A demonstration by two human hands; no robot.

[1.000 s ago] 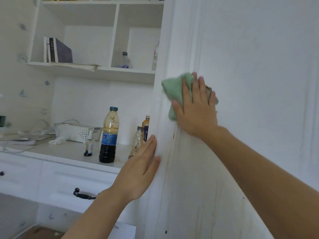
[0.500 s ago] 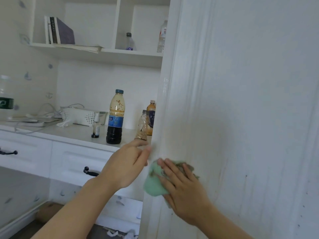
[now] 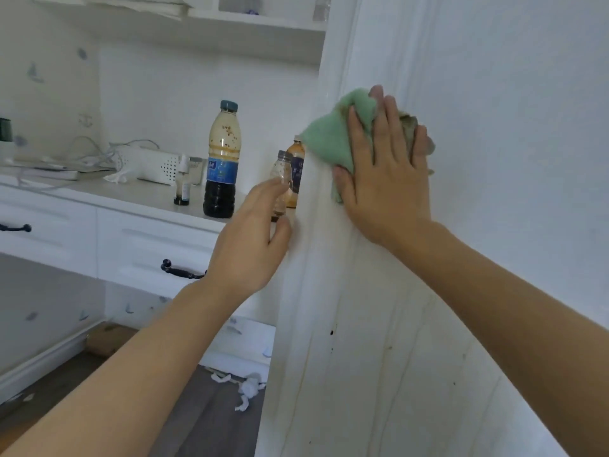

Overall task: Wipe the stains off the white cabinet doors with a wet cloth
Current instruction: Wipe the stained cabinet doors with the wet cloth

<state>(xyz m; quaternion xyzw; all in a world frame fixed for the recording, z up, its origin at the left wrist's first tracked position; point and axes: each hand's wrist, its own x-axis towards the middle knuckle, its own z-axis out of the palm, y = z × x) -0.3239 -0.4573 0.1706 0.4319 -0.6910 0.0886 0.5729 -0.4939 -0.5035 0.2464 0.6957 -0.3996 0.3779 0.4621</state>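
Observation:
The white cabinet door [image 3: 494, 225] fills the right half of the view, swung open with its edge toward me. Brownish streaks and small dark spots [image 3: 331, 332] run down its lower part. My right hand [image 3: 385, 179] lies flat on the door near its left edge, pressing a green cloth [image 3: 326, 136] against it; the cloth's right corner looks dirty brown. My left hand [image 3: 253, 239] rests at the door's edge, below and left of the cloth, fingers loosely spread and holding nothing.
A white counter [image 3: 138, 192] with black-handled drawers [image 3: 179, 272] stands at left. On it are a tall bottle of dark liquid [image 3: 221, 159], two small bottles [image 3: 290, 173], a white perforated box [image 3: 155, 164] and cables. Crumpled paper [image 3: 247, 387] lies on the floor. Shelves hang above.
My right hand swept the cloth down the door edge, then back up to mid height. My left hand stayed at the door's edge. The camera tilted downward.

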